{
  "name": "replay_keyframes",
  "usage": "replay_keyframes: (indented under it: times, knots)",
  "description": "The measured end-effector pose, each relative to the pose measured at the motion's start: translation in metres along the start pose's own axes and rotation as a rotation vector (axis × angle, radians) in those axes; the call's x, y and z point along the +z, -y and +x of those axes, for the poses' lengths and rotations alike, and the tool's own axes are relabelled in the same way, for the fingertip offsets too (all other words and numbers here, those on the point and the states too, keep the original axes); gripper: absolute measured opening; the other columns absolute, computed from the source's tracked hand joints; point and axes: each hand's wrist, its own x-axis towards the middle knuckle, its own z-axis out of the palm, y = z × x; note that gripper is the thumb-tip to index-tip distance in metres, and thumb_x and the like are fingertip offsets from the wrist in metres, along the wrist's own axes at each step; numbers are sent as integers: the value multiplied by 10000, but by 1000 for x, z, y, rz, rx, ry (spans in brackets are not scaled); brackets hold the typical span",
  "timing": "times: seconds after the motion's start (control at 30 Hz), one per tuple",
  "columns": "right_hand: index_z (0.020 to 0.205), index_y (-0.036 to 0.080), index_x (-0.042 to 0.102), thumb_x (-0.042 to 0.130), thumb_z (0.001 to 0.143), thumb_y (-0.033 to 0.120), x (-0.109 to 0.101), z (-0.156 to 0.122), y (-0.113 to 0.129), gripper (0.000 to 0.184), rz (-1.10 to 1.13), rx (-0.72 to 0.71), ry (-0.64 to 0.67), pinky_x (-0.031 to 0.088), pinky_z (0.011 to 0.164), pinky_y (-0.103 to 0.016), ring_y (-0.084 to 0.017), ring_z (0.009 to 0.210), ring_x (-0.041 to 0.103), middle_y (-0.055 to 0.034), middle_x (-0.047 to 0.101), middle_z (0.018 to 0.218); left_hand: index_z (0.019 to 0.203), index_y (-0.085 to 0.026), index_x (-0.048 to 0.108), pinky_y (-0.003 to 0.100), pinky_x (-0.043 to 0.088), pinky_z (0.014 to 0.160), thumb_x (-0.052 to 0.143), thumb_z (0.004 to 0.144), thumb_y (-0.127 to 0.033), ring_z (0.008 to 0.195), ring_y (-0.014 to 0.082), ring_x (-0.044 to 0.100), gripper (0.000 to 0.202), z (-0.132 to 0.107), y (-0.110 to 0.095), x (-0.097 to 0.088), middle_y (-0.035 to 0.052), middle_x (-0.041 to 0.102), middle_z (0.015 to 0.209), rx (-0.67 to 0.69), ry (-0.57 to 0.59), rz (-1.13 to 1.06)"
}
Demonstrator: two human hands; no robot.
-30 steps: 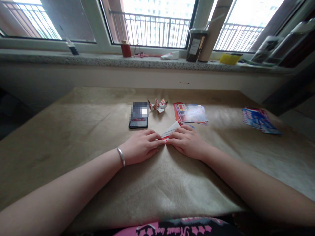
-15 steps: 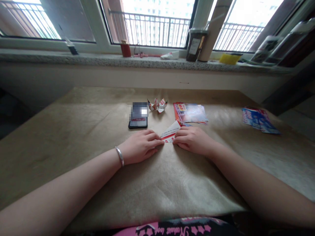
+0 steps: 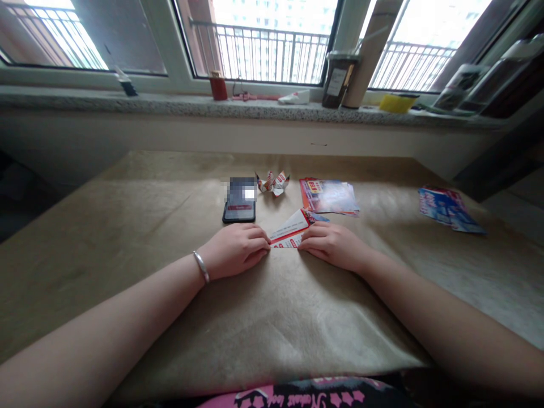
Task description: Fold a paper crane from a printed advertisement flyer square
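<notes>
A folded printed paper [image 3: 289, 229], white with red bands and small print, lies on the table between my hands. My left hand [image 3: 238, 246], with a silver bangle at the wrist, has its fingertips closed on the paper's left corner. On the right part of the same paper, the fingers of my right hand [image 3: 334, 245] are pressed together and cover some of it. Just beyond stands a folded paper figure [image 3: 274, 183] with pointed tips. A black phone [image 3: 239, 211] lies to its left, its screen partly blurred out.
A stack of printed flyers [image 3: 334, 196] lies behind my right hand, and blue and red flyers [image 3: 450, 209] lie farther right. A brownish cover [image 3: 170, 317] spreads over the table. Jars and small items line the stone windowsill [image 3: 170, 103].
My left hand has slid a little to the left along the paper's near edge, so more of the paper shows. My right hand has hardly moved.
</notes>
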Motion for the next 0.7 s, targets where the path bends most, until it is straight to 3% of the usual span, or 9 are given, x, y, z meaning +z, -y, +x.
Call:
replay_keyframes:
  times: [0.7]
  knots:
    - [814, 224, 687, 502, 838, 186, -15, 0, 1, 191, -126, 53, 103, 421, 683, -273, -144, 746, 587, -24, 671, 831, 875, -182, 657, 291, 507, 763, 424, 904, -240, 864, 160, 595, 242, -2, 2, 1, 64, 639, 910, -45, 18, 6]
